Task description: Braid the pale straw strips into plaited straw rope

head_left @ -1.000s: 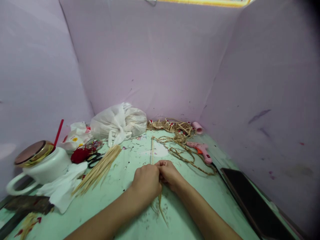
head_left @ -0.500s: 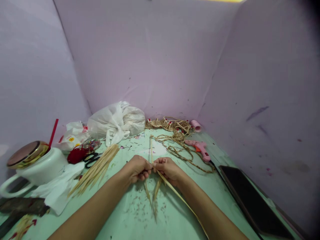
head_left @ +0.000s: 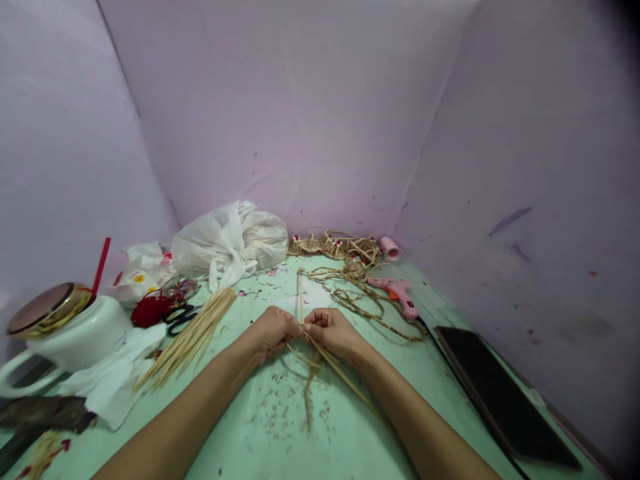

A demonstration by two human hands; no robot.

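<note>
My left hand [head_left: 276, 331] and my right hand [head_left: 332, 331] meet over the middle of the green tabletop [head_left: 240, 427], both closed in a pinch. Between their fingertips is a thin braid [head_left: 301, 293] of pale dried plant strips, stretching away from me to the tabletop behind. Loose strips [head_left: 345, 375] trail from the fingers toward me, a long one running under my right forearm. Shorter ends hang below the hands. The fingers hide the exact point of the pinch. Left of my left hand lies a bundle of straw-coloured strips [head_left: 193, 337].
At right are a pink glue gun [head_left: 397, 293], coiled braided cord [head_left: 360, 310], a pink spool [head_left: 389, 249] and a dark phone or tablet [head_left: 505, 393]. At left stand a white mug [head_left: 85, 333], black-handled scissors [head_left: 180, 321], red yarn [head_left: 151, 309], a hammer [head_left: 45, 415] and a plastic bag [head_left: 235, 240].
Both hands remain together at the braid, with the fingers slightly shifted. The loose strips below hang differently, one now slanting right from my left hand. The whole view has shifted slightly.
</note>
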